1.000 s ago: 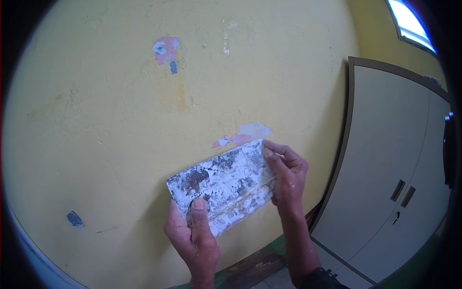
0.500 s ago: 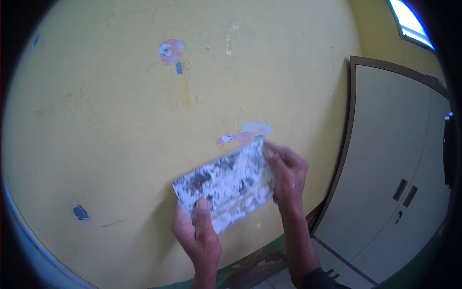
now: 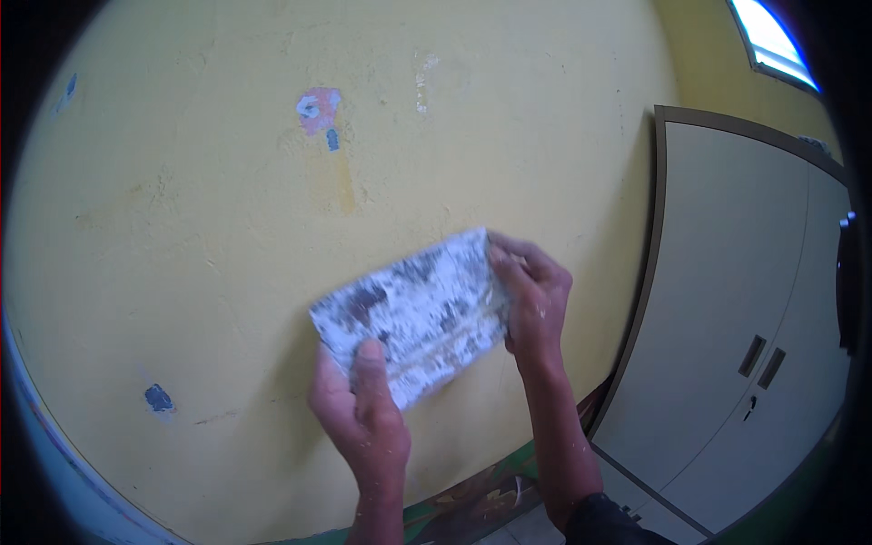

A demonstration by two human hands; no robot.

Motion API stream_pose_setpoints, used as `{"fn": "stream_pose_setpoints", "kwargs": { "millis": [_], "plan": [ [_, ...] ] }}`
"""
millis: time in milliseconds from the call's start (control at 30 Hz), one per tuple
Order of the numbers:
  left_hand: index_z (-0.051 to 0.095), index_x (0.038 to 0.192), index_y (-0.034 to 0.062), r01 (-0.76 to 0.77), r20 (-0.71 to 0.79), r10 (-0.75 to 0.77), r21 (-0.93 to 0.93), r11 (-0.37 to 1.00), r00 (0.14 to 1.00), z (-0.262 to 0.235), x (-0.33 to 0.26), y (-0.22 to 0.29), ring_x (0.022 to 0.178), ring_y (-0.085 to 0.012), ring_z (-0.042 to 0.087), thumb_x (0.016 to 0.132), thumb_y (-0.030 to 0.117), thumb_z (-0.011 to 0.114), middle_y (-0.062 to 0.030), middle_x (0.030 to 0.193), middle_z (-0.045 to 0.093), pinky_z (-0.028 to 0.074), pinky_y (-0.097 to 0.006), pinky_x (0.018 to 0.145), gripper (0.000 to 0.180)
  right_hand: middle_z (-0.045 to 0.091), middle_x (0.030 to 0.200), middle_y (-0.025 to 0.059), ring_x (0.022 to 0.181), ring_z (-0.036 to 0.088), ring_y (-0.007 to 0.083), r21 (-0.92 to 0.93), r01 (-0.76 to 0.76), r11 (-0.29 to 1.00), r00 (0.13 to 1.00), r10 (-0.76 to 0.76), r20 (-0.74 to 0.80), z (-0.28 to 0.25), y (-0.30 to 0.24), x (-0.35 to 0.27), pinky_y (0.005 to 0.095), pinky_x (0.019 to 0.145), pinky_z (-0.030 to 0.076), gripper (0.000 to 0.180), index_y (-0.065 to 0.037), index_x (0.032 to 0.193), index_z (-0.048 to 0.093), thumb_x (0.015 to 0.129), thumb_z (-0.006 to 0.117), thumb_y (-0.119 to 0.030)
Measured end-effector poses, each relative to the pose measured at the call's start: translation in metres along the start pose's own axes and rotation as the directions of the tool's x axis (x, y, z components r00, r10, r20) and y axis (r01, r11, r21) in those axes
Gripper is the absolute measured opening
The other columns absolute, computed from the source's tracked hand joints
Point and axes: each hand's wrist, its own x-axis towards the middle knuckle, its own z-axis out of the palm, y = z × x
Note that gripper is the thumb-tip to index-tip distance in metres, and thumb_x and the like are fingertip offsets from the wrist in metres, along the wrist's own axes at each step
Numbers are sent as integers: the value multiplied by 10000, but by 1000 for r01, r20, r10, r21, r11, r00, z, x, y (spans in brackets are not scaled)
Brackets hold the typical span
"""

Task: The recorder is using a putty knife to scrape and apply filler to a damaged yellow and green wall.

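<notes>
A creased rectangular sheet (image 3: 427,304), mottled white and dark grey like dust-caked sandpaper, is stretched between my two hands, tilted with its right end higher. My left hand (image 3: 363,400) pinches its lower left corner, thumb on the near face. At the upper right end, my right hand (image 3: 536,295) grips the edge with bent fingers. Behind the sheet stands a yellow wall (image 3: 236,272); whether the sheet touches it I cannot tell. White specks dot both hands and forearms.
Higher on the wall is a pink and pale-blue peeled patch (image 3: 318,109); a small blue-grey patch (image 3: 158,398) lies low left. A cream wardrobe (image 3: 718,272) with brown edging stands on the right, below a bright window (image 3: 777,41). Dark brown material (image 3: 481,509) lies along the wall's foot.
Both hands and the sheet have moved up and slightly left. The sheet now covers the pink and white peeled patch that showed above it before.
</notes>
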Motion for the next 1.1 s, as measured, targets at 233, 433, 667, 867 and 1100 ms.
{"fn": "stream_pose_setpoints", "kwargs": {
  "millis": [233, 433, 667, 867, 1100],
  "plan": [
    [615, 1193, -74, 46, -22, -45, 27, 999, 999, -8, -14, -13, 930, -135, 616, 1021, 140, 580, -98, 1036, 689, 512, -326, 866, 278, 744, 941, 93, 824, 660, 111, -4, -31, 1000, 1000, 31, 4, -16, 13, -19, 246, 793, 525, 220, 75, 1112, 740, 928, 689, -35],
    [572, 1294, -72, 18, -46, -17, 22, 1000, 999, -27, -23, -38, 1030, -181, 668, 1008, 132, 594, -134, 1161, 679, 550, -335, 895, 352, 736, 891, 65, 790, 638, 87, 8, 19, 1000, 1000, -19, 18, -8, 26, -37, 238, 752, 515, 225, 72, 1112, 742, 942, 685, -63],
    [601, 1230, -84, -32, -14, 33, 55, 998, 999, 5, -9, -1, 1008, -146, 617, 1012, 116, 563, -115, 1125, 672, 505, -322, 922, 298, 677, 773, 20, 682, 531, 58, -162, 142, 976, 990, -141, 17, -12, 11, -1, 234, 649, 454, 221, 49, 1074, 759, 912, 710, -94],
    [576, 1270, -97, 25, -121, -30, -39, 999, 992, 5, -15, -15, 1013, -164, 643, 1004, 93, 577, -130, 1144, 674, 518, -332, 929, 327, 528, 663, -58, 605, 407, 22, -59, 50, 997, 998, -48, 33, -8, 12, -1, 220, 539, 337, 198, 45, 1060, 759, 910, 707, -75],
    [592, 1265, -85, 25, -143, -32, -53, 998, 989, -2, -36, -33, 991, -160, 661, 998, 84, 594, -122, 1154, 680, 540, -336, 898, 316, 521, 660, -65, 594, 393, 11, -73, 167, 983, 986, -165, 32, -28, 41, -25, 220, 525, 320, 193, 54, 1080, 745, 952, 675, -72]
  ]
}}
